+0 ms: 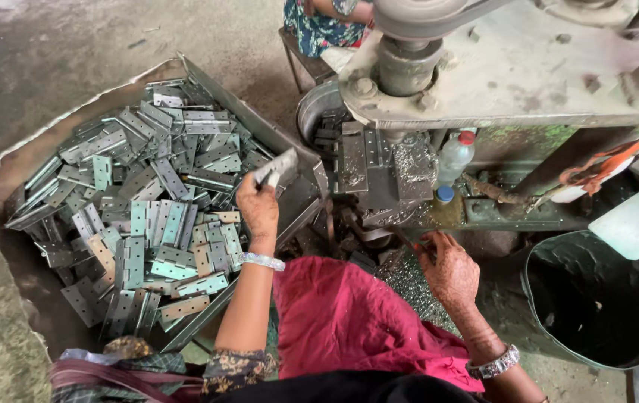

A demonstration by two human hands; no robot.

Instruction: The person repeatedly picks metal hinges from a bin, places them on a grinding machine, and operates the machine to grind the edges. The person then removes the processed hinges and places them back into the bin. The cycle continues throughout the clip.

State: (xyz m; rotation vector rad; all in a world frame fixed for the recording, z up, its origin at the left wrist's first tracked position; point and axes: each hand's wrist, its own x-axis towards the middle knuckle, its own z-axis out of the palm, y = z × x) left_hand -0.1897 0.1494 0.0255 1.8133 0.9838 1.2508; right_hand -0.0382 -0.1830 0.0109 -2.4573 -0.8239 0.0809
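Small metalworking workshop, pretty clearly, the kind where hardware gets stamped or drilled by hand. A heavy, grimy press machine with a thick spindle and belt wheel is seen at the top, and everything else is placed around it. To its left, a big battered metal tray is piled with flat hinge plates. Right under the machine, metal shavings are scattered over the bare concrete floor. A small plastic bottle is stood just beside the spindle, and a black bucket is set below the machine to the right.
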